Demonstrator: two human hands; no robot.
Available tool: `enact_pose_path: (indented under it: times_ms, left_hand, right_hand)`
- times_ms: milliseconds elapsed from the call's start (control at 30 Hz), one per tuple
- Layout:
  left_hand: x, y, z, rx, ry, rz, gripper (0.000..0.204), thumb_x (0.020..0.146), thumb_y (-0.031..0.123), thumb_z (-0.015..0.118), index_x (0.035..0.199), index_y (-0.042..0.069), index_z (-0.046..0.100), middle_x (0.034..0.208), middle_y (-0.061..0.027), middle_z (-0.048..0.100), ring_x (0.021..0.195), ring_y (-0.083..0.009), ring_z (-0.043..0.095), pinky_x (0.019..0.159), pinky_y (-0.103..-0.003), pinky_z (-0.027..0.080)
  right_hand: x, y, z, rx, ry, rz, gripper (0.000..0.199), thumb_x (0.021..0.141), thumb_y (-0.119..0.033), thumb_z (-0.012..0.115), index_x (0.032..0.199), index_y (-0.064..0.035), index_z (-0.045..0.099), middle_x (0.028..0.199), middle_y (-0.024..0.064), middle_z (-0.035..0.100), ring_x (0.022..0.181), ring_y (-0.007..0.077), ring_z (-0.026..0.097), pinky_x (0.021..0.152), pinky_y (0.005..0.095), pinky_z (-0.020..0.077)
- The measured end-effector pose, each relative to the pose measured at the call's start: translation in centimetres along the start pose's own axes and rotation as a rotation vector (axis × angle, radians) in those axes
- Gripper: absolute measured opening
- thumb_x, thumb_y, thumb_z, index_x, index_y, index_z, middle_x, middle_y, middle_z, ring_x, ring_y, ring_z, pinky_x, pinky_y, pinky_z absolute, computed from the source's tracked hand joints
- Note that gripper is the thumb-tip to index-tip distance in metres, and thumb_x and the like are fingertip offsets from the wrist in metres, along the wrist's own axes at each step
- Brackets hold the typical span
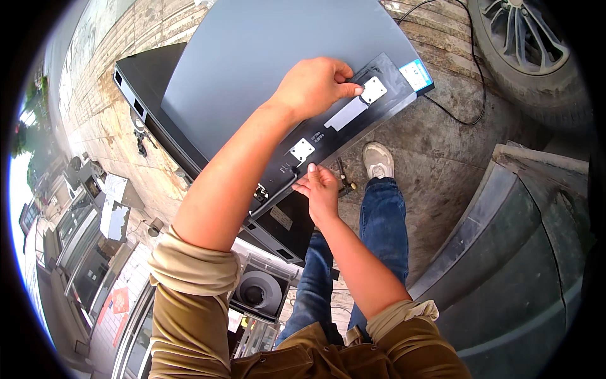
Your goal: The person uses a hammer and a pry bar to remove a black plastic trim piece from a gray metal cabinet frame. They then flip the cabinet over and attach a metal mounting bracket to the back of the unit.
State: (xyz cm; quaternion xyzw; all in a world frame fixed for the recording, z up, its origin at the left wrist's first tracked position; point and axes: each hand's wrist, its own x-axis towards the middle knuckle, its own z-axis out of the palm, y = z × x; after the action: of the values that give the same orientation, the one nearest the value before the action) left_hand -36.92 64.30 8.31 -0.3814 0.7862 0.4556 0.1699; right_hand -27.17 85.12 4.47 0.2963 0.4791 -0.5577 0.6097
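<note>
Pavement below; hands (pixel 319 136) on dark panel (pixel 252 69) edge brackets (pixel 374 90).

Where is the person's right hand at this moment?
In the head view, the right hand is just below centre, fingertips on the lower edge of the dark panel, under a white bracket.

The big dark panel (pixel 265 69) I touch looks smooth and matt. Its little plates (pixel 374 90) are shiny metal. The ground (pixel 435 158) is rough stone.
</note>
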Motion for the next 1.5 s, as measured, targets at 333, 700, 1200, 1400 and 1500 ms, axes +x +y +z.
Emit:
enact_pose_path:
  times_ms: [333,700,1200,1400,1500]
  left_hand:
    - [3.3,2.5,-0.7,0.346,-0.205,-0.042,0.038,0.068,0.028,0.08,0.089,0.002,0.062,0.079,-0.0113,0.065,0.077,-0.0254,0.063,0.07,-0.035,0.049]
    - [3.2,1.5,-0.5,0.312,-0.187,0.118,0.037,0.07,0.022,0.079,0.093,0.003,0.058,0.081,-0.0092,0.063,0.08,-0.0258,0.062,0.072,-0.035,0.049]
    - [3.2,0.6,-0.4,0.26,-0.194,0.22,0.034,0.07,0.018,0.077,0.094,0.005,0.057,0.079,-0.0087,0.061,0.076,-0.025,0.06,0.069,-0.036,0.047]
    - [1.7,1.5,0.2,0.222,-0.148,0.042,0.049,0.07,0.032,0.079,0.101,0.002,0.056,0.093,-0.0121,0.062,0.087,-0.0273,0.06,0.076,-0.037,0.048]
    - [1.3,2.2,1.4,0.304,-0.079,-0.049,0.061,0.068,0.042,0.079,0.108,0.002,0.055,0.1,-0.0147,0.061,0.095,-0.0297,0.061,0.081,-0.038,0.049]
  right_hand:
    - [0.1,-0.2,0.1,-0.014,0.04,-0.009,0.03,0.095,-0.027,0.054,0.096,0.0029,0.058,0.076,0.003,0.054,0.067,0.0094,0.052,0.063,0.0269,0.0524]
    - [0.1,-0.1,0.2,-0.039,0.058,-0.05,0.028,0.096,-0.025,0.053,0.096,0.0024,0.059,0.072,0.0021,0.054,0.063,0.0086,0.051,0.059,0.0256,0.05]
    - [0.2,-0.1,0.2,-0.055,0.051,-0.038,0.026,0.096,-0.024,0.053,0.091,0.0012,0.057,0.07,0.0016,0.051,0.06,0.0083,0.049,0.058,0.0248,0.0487]
    - [-0.2,-0.7,0.0,-0.056,0.031,-0.006,0.027,0.096,-0.025,0.053,0.083,-0.0011,0.052,0.073,0.0027,0.049,0.065,0.012,0.054,0.066,0.0321,0.0563]
    - [0.0,-0.5,0.1,-0.069,0.053,-0.019,0.027,0.096,-0.025,0.054,0.082,-0.002,0.051,0.072,0.0023,0.049,0.064,0.0112,0.053,0.065,0.0322,0.0566]
